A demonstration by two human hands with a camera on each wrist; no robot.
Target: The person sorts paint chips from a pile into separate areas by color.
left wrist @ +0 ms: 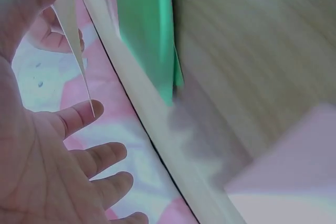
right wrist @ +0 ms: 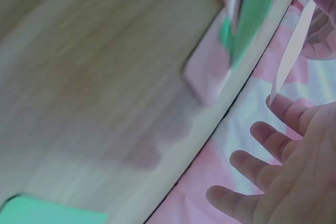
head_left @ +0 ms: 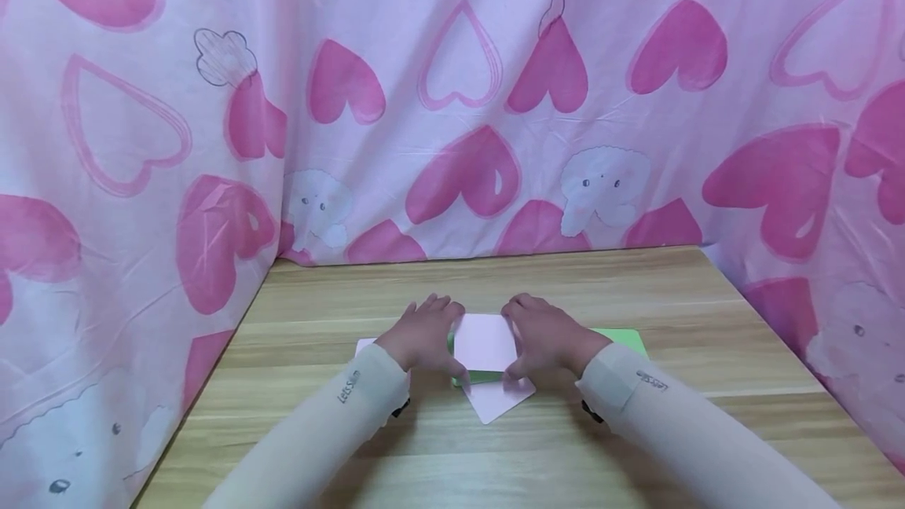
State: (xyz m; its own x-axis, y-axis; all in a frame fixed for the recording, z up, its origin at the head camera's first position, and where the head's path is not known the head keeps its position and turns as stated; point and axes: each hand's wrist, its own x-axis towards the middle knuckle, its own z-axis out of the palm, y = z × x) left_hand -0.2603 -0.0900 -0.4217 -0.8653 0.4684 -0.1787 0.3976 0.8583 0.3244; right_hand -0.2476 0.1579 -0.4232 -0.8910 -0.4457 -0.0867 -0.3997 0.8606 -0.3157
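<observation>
Between both hands, a pale pink square card (head_left: 485, 342) is held by its side edges. My left hand (head_left: 426, 338) pinches its left edge between thumb and index finger; the other fingers (left wrist: 113, 182) are spread. On the opposite edge, my right hand (head_left: 547, 338) pinches with thumb and index finger. The wrist views show this card nearly edge-on, raised above the table. Beneath it are green cards (left wrist: 144, 30), some tilted up from the table. Another pink card (head_left: 498, 400) lies under them, one corner pointing toward me.
A pink card (head_left: 364, 344) lies left, partly hidden by the left wrist. To the right, a green card (head_left: 625, 338) lies flat behind the right forearm. The wooden table (head_left: 495, 462) meets a pink heart-patterned cloth (head_left: 463, 179) at its back and sides.
</observation>
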